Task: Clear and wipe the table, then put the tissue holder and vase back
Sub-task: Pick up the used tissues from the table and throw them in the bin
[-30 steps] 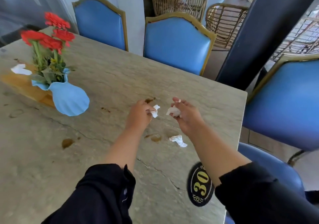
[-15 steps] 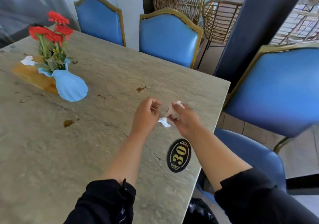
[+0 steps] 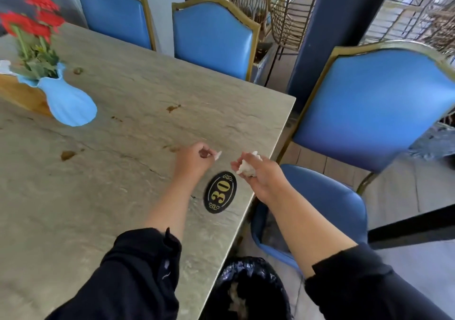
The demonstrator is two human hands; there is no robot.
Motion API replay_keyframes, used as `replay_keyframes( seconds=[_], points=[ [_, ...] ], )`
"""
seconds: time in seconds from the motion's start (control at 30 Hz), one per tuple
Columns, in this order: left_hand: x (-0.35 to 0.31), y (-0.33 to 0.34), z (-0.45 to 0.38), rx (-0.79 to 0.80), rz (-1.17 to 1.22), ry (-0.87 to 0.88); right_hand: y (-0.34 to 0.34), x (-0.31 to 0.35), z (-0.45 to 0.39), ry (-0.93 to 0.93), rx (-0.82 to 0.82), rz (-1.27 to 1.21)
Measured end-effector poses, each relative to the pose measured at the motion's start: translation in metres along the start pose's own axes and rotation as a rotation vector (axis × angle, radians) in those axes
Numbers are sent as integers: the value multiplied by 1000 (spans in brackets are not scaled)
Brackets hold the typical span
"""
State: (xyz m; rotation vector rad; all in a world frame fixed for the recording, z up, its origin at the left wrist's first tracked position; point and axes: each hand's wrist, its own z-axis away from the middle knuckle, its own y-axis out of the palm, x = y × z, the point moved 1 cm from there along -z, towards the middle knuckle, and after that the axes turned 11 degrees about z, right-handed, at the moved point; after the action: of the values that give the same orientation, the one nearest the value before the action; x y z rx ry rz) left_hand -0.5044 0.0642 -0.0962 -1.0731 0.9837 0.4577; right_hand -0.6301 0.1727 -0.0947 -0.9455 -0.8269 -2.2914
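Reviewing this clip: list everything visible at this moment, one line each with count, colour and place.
table: one, grey-beige stone, stained, fills the left
vase: one, light blue, red flowers, far left on table
tissue holder: one, wooden, behind vase
number plaque: one, black oval with gold 30, near table edge
chairs: three blue padded, gold-framed, around table
wicker chairs: tan, background
bin: one, black liner, below table edge
left hand: pinches a white tissue scrap
right hand: holds crumpled white tissue
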Motion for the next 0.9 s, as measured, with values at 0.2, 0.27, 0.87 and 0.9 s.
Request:
replay_keyframes(
  seconds=[0.2,0.27,0.87,0.9],
  points=[
    [-21,33,73,-70,253,-52,-16,-15,37,12,93,42],
    [-23,47,99,-57,184,-27,-27,-21,53,20,100,76],
    [153,206,239,114,144,-375,-185,-254,55,506,-155,381],
    [168,216,243,144,149,-444,-191,-266,51,529,-151,388]
  ],
)
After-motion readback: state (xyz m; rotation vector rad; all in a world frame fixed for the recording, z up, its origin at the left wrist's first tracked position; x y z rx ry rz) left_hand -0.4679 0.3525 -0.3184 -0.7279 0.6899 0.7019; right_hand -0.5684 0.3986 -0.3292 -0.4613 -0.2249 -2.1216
